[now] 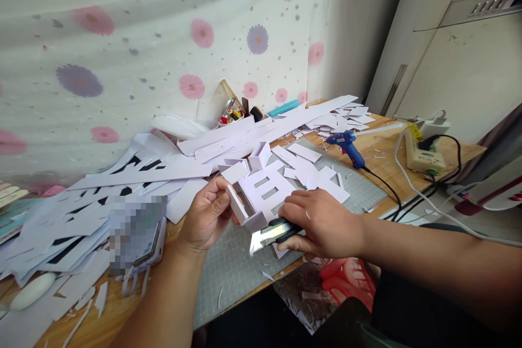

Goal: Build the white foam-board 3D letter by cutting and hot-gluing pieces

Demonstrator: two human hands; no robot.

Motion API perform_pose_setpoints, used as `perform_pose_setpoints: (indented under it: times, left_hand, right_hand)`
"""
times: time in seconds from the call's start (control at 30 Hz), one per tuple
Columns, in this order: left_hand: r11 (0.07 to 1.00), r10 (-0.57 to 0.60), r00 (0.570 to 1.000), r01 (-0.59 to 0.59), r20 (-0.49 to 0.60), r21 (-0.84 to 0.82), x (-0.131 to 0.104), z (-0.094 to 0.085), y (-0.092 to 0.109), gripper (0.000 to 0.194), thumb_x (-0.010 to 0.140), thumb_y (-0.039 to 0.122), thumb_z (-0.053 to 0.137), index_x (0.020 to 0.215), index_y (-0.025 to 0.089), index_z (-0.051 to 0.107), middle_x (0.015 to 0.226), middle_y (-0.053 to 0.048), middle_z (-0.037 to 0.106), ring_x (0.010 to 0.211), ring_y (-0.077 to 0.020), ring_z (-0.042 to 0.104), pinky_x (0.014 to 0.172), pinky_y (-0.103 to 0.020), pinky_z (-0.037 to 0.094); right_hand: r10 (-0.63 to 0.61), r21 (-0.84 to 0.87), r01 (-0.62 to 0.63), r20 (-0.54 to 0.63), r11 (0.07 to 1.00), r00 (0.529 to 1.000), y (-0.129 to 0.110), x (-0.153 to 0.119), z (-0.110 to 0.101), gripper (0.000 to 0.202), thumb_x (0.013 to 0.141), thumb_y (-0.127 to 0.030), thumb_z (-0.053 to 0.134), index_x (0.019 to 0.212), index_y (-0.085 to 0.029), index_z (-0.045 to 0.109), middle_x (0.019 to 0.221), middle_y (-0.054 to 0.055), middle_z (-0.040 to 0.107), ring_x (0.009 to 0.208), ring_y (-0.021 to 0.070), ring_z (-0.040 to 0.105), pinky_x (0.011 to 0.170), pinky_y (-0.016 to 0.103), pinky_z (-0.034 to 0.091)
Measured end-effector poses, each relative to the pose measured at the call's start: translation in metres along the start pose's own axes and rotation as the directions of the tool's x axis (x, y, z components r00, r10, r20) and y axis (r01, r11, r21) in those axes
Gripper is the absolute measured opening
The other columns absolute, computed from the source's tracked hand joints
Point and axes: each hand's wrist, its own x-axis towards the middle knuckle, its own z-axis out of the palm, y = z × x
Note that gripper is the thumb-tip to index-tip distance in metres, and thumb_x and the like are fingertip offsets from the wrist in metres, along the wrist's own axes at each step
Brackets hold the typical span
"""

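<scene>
My left hand (210,212) pinches a small white foam-board piece (237,202) between thumb and fingers, holding it up off the mat. In my right hand (316,223) is a utility knife (271,232) with a black handle; its broad blade points left, close to the lower edge of the held piece. Behind both hands a white panel with rectangular cutouts (267,187) lies over the grey cutting mat (228,277). Whether the held piece is joined to that panel, I cannot tell.
A blue glue gun (348,148) rests on the wooden table, its cord running to a power strip (424,155). White board scraps (110,212) cover the left. A phone (138,234) stands beside my left forearm. Tools fill a holder (236,114) at the back.
</scene>
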Motion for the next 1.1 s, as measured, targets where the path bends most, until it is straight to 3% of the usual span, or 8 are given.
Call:
perform_pose_setpoints:
  times: [0.17,0.3,0.53,0.97,1.1]
  left_hand:
    - [0.999,-0.039,0.999,0.04,-0.036,0.028,-0.002,0.007,0.0,0.025,0.075,0.034,0.074,0.079,0.016,0.056,0.058,0.001,0.067,0.043,-0.0094,0.057,0.041,-0.016,0.043]
    - [0.996,-0.087,0.996,0.087,-0.017,0.015,-0.005,0.011,-0.001,0.026,0.075,0.034,0.074,0.079,0.016,0.055,0.055,0.002,0.065,0.043,-0.0101,0.058,0.04,-0.016,0.044]
    - [0.991,-0.136,0.99,0.136,0.024,-0.01,-0.006,0.015,-0.004,0.028,0.074,0.035,0.075,0.078,0.016,0.054,0.056,0.003,0.064,0.041,-0.0095,0.058,0.04,-0.016,0.042]
    - [0.99,-0.097,0.991,0.106,0.097,-0.093,-0.007,0.015,0.0,0.026,0.077,0.035,0.072,0.079,0.016,0.054,0.053,0.001,0.064,0.04,-0.0099,0.055,0.04,-0.016,0.04]
    - [0.989,-0.113,0.989,0.121,0.099,-0.082,-0.006,0.016,-0.001,0.024,0.077,0.033,0.072,0.078,0.017,0.054,0.055,0.001,0.065,0.041,-0.0099,0.055,0.04,-0.016,0.04]
  right_hand:
    - [0.197,0.218,-0.185,-0.037,0.958,0.98,0.01,0.001,-0.013,0.048,0.09,-0.06,0.042,0.089,-0.015,0.057,0.077,0.006,0.058,0.069,0.0154,0.05,0.061,0.026,0.034]
    - [0.335,0.234,-0.32,-0.023,0.918,0.942,0.017,0.006,-0.014,0.045,0.088,-0.06,0.046,0.081,-0.016,0.053,0.07,0.002,0.053,0.064,0.0138,0.047,0.06,0.025,0.032]
    - [0.283,0.166,-0.277,-0.016,0.946,0.959,0.014,0.022,-0.004,0.045,0.088,-0.062,0.045,0.083,-0.017,0.051,0.072,0.002,0.054,0.065,0.0141,0.046,0.058,0.024,0.029]
    - [0.117,0.083,-0.111,-0.071,0.99,0.991,0.011,0.025,0.0,0.053,0.089,-0.066,0.036,0.08,-0.017,0.052,0.072,0.005,0.056,0.064,0.0152,0.048,0.057,0.026,0.028]
    - [0.145,0.029,-0.143,-0.094,0.989,0.985,0.01,0.025,-0.001,0.054,0.09,-0.067,0.034,0.081,-0.017,0.052,0.072,0.005,0.056,0.063,0.0153,0.048,0.056,0.026,0.027]
